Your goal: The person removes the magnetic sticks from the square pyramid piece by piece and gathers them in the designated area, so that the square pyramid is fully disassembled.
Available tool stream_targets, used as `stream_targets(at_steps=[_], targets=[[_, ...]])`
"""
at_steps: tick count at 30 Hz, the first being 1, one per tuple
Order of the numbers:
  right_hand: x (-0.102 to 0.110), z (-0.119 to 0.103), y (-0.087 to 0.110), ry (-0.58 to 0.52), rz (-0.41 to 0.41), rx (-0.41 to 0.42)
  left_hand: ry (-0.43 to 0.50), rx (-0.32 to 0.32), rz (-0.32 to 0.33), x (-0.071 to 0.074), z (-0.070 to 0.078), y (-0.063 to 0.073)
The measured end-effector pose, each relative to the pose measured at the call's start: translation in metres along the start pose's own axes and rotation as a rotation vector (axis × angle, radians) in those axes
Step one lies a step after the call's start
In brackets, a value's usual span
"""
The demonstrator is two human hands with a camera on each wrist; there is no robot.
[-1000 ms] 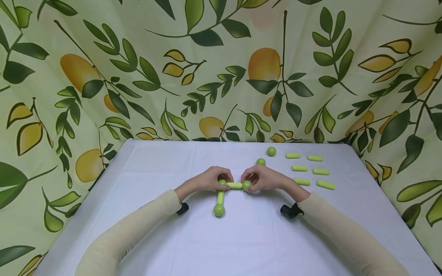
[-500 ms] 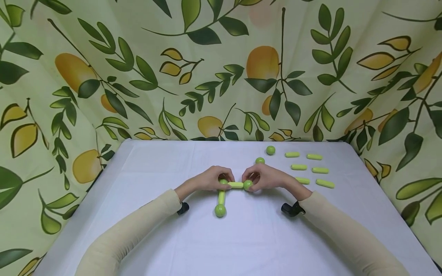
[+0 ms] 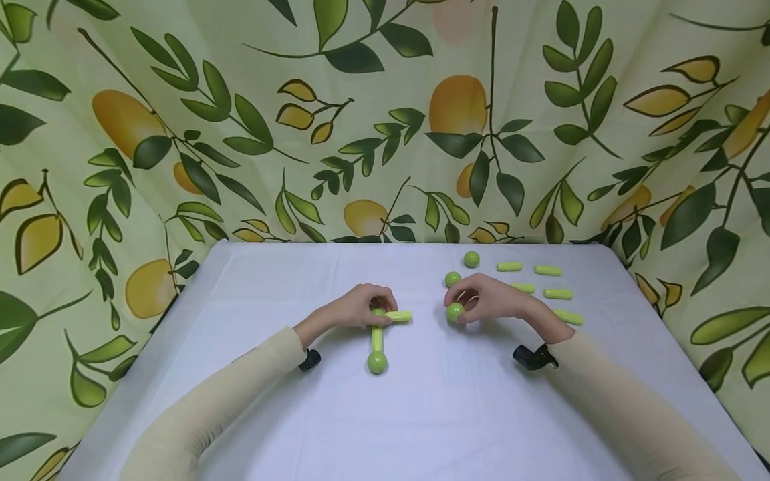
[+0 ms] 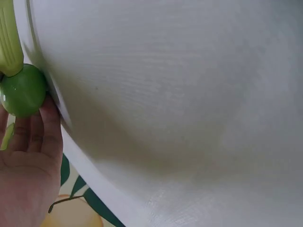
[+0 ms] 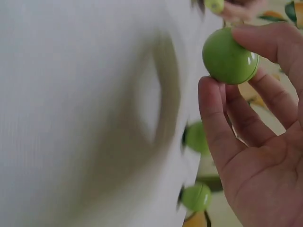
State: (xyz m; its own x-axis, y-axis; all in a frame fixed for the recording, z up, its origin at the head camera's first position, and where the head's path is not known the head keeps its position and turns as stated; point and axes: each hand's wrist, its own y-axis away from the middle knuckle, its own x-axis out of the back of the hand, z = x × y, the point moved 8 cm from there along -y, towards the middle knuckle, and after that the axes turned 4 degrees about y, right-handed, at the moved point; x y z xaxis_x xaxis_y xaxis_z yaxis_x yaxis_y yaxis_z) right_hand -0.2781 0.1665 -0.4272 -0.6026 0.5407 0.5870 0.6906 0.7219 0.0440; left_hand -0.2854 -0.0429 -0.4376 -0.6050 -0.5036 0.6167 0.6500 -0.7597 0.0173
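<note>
On the surface [image 3: 445, 414], the left grip [image 3: 363, 306] and right grip [image 3: 494, 297] both pinch: the first the corner of an L-shaped piece [image 3: 377, 339], its side stick [image 3: 401, 316] bare-ended, the second a green ball [image 3: 454, 312] well apart from that end. A light pinch could let the ball roll; twisting might loosen the stick.

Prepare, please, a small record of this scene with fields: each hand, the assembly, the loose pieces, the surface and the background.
Left hand: holds the corner ball
Assembly: lower rod with lower ball at its near end; side rod pointing right, its free end without a ball; corner partly hidden by fingers
Right hand: pinches a green ball, apart from the side rod
Loose balls: two
Loose rods: five visible, some partly covered
Surface: white table
Background: curtain with leaf-and-fruit print
</note>
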Motion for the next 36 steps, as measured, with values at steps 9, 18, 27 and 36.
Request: stream_targets(at_steps=[9,18,27,36], targets=[[0.037,0.025,0.029,0.066,0.142,-0.057,-0.005,-0.004,-0.004,0.001,0.000,0.000],[0.060,0.040,0.037,0.123,0.265,-0.090,-0.020,0.009,-0.005,0.001,0.002,0.001],[0.071,0.050,0.029,0.121,0.283,-0.104,-0.015,0.010,-0.003,0.000,0.001,0.001],[0.070,0.058,0.020,0.132,0.274,-0.121,-0.014,0.015,-0.008,-0.002,0.000,0.000]])
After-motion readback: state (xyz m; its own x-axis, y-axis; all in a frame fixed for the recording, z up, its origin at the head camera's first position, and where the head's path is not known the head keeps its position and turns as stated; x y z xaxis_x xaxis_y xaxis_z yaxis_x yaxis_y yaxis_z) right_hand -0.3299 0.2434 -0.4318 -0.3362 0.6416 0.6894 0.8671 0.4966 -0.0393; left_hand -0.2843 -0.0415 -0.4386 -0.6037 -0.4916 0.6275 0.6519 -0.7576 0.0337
